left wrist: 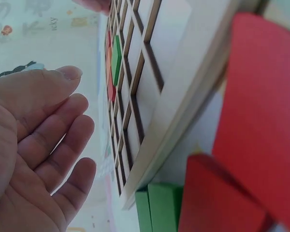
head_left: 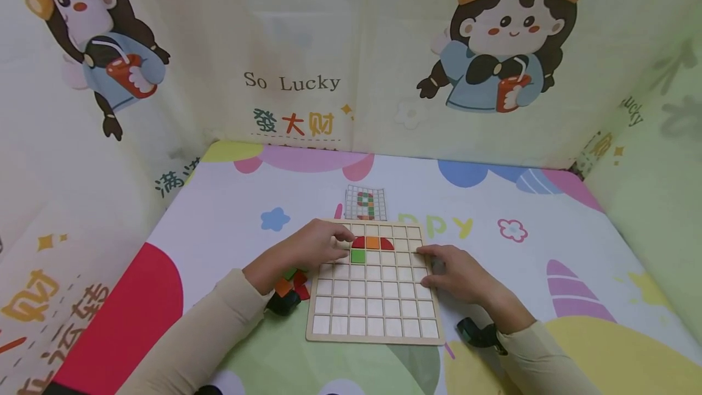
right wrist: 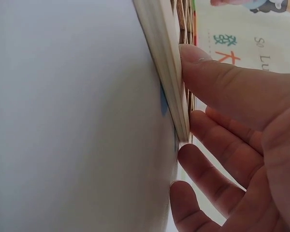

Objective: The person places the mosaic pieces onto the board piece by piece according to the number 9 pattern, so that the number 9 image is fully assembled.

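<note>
A wooden grid board (head_left: 375, 340) lies on the table in front of me. In its upper rows sit an orange square tile (head_left: 372, 242) between two red rounded tiles, with a green square tile (head_left: 358, 256) below the left one. My left hand (head_left: 315, 244) hovers over the board's upper left part, its fingers loosely bent near the left red tile (head_left: 359, 242). Nothing shows between thumb and fingers in the left wrist view. With thumb and fingertips, my right hand (head_left: 457, 273) touches the board's right edge; the right wrist view shows the thumb (right wrist: 222, 79) against the frame.
Loose red, orange and green tiles (head_left: 284, 286) lie beside the board's left edge, partly under my left wrist. A small printed pattern card (head_left: 375, 196) lies just beyond the board. A patterned cloth covers the table, and printed curtains (head_left: 384, 47) enclose it.
</note>
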The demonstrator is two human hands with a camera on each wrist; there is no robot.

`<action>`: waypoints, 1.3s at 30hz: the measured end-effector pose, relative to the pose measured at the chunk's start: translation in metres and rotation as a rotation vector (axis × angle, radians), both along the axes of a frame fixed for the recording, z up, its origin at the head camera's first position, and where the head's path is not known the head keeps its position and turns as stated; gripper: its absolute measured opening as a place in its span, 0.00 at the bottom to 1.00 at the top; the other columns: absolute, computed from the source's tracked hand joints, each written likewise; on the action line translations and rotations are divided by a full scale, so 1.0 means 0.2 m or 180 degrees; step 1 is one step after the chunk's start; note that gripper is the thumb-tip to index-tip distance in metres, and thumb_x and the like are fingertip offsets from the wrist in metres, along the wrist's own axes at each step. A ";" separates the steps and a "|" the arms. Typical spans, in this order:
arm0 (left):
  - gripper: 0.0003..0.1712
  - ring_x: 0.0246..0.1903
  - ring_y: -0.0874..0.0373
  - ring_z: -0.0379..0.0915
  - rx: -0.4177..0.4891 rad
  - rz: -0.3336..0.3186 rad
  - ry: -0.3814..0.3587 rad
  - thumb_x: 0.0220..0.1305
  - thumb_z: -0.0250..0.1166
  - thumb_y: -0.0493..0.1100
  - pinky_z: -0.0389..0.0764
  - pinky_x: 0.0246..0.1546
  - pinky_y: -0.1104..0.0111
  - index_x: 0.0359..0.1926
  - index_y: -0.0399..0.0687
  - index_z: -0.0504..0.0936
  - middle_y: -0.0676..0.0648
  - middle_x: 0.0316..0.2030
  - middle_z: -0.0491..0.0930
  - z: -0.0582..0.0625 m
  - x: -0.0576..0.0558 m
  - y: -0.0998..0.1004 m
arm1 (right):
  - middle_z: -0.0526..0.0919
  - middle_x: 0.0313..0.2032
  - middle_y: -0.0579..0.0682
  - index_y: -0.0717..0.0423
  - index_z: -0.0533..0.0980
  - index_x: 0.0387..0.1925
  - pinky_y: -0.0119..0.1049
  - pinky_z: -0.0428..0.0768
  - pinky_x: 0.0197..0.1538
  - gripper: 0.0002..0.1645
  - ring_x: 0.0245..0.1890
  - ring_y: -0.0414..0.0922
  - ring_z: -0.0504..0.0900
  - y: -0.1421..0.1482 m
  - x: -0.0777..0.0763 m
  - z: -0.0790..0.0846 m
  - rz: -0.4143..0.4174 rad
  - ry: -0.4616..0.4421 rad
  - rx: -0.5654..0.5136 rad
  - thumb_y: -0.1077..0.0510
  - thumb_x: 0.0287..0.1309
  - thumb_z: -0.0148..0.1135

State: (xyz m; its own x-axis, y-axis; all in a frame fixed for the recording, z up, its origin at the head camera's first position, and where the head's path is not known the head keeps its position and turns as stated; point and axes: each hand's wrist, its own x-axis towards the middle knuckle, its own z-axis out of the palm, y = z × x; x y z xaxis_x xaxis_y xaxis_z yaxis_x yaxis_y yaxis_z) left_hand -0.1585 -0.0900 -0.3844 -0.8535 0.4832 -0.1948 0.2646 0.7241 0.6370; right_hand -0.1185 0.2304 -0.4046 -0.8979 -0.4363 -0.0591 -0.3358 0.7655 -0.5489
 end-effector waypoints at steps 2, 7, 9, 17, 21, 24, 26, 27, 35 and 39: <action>0.17 0.50 0.56 0.75 -0.0007 0.0028 0.0011 0.64 0.70 0.43 0.79 0.49 0.64 0.54 0.53 0.85 0.53 0.47 0.82 0.01 0.00 -0.01 | 0.78 0.59 0.59 0.61 0.75 0.61 0.59 0.70 0.61 0.34 0.61 0.62 0.72 0.00 0.00 0.00 0.0000 0.0003 -0.0003 0.56 0.54 0.75; 0.17 0.50 0.55 0.74 0.0019 0.0116 0.0030 0.66 0.68 0.42 0.80 0.48 0.63 0.55 0.51 0.84 0.52 0.47 0.82 0.02 -0.01 -0.06 | 0.78 0.59 0.60 0.61 0.75 0.62 0.59 0.70 0.61 0.34 0.62 0.62 0.72 0.00 0.00 0.00 -0.0014 -0.0027 0.0015 0.56 0.54 0.75; 0.17 0.49 0.54 0.74 0.0058 0.0141 0.0034 0.66 0.68 0.42 0.80 0.47 0.63 0.55 0.50 0.84 0.51 0.47 0.81 0.02 -0.01 -0.08 | 0.78 0.59 0.59 0.61 0.75 0.62 0.59 0.70 0.61 0.34 0.62 0.62 0.72 -0.01 0.00 0.00 -0.0035 -0.0044 0.0030 0.57 0.54 0.75; 0.19 0.51 0.50 0.74 0.0143 0.0185 0.0082 0.66 0.68 0.42 0.81 0.48 0.60 0.57 0.47 0.83 0.48 0.50 0.81 0.04 -0.01 -0.18 | 0.78 0.59 0.60 0.61 0.75 0.62 0.60 0.69 0.61 0.34 0.62 0.62 0.72 0.00 -0.01 0.00 -0.0036 -0.0049 0.0039 0.58 0.53 0.75; 0.19 0.52 0.49 0.73 0.0156 0.0221 0.0101 0.66 0.67 0.42 0.81 0.47 0.59 0.57 0.46 0.83 0.48 0.50 0.81 0.03 -0.01 -0.22 | 0.78 0.59 0.60 0.61 0.75 0.62 0.60 0.70 0.61 0.34 0.61 0.63 0.72 -0.01 -0.01 0.00 -0.0039 -0.0061 0.0023 0.57 0.53 0.75; 0.19 0.52 0.49 0.73 0.0144 0.0252 0.0109 0.66 0.68 0.43 0.81 0.48 0.59 0.57 0.47 0.83 0.48 0.50 0.81 0.02 -0.01 -0.24 | 0.78 0.59 0.60 0.61 0.75 0.62 0.59 0.69 0.61 0.35 0.62 0.62 0.72 -0.01 0.00 0.00 -0.0068 -0.0082 0.0020 0.57 0.53 0.75; 0.19 0.52 0.48 0.74 0.0134 0.0261 0.0103 0.65 0.68 0.43 0.81 0.48 0.59 0.56 0.47 0.83 0.47 0.50 0.81 0.01 -0.01 -0.25 | 0.78 0.59 0.60 0.61 0.75 0.62 0.59 0.69 0.61 0.35 0.61 0.62 0.72 -0.01 -0.01 0.00 -0.0062 -0.0076 0.0031 0.57 0.53 0.75; 0.19 0.52 0.49 0.73 0.0131 0.0283 0.0082 0.65 0.68 0.44 0.82 0.48 0.59 0.56 0.47 0.83 0.47 0.51 0.81 0.01 -0.01 -0.26 | 0.78 0.59 0.60 0.61 0.75 0.62 0.60 0.69 0.61 0.35 0.61 0.63 0.72 -0.01 -0.01 0.00 -0.0050 -0.0066 0.0042 0.57 0.53 0.75; 0.18 0.52 0.50 0.73 0.0090 0.0368 0.0064 0.64 0.69 0.43 0.80 0.51 0.58 0.55 0.49 0.83 0.48 0.50 0.81 -0.01 -0.02 -0.31 | 0.78 0.59 0.60 0.62 0.75 0.61 0.60 0.69 0.61 0.35 0.61 0.62 0.72 -0.01 -0.01 0.00 -0.0037 -0.0059 0.0052 0.57 0.53 0.75; 0.17 0.50 0.51 0.74 0.0052 0.0353 0.0061 0.64 0.69 0.43 0.80 0.51 0.59 0.54 0.48 0.84 0.49 0.48 0.81 -0.02 -0.02 -0.32 | 0.78 0.59 0.59 0.61 0.75 0.61 0.60 0.69 0.61 0.35 0.61 0.62 0.72 -0.01 -0.01 0.00 -0.0049 -0.0071 0.0040 0.57 0.52 0.76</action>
State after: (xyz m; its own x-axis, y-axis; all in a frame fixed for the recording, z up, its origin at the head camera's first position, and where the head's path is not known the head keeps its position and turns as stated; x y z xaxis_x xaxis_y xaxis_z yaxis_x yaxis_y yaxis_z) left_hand -0.1628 -0.1539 -0.3874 -0.9054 0.3887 -0.1708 0.1957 0.7391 0.6446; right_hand -0.1199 0.2292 -0.4049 -0.9028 -0.4216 -0.0847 -0.3118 0.7774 -0.5464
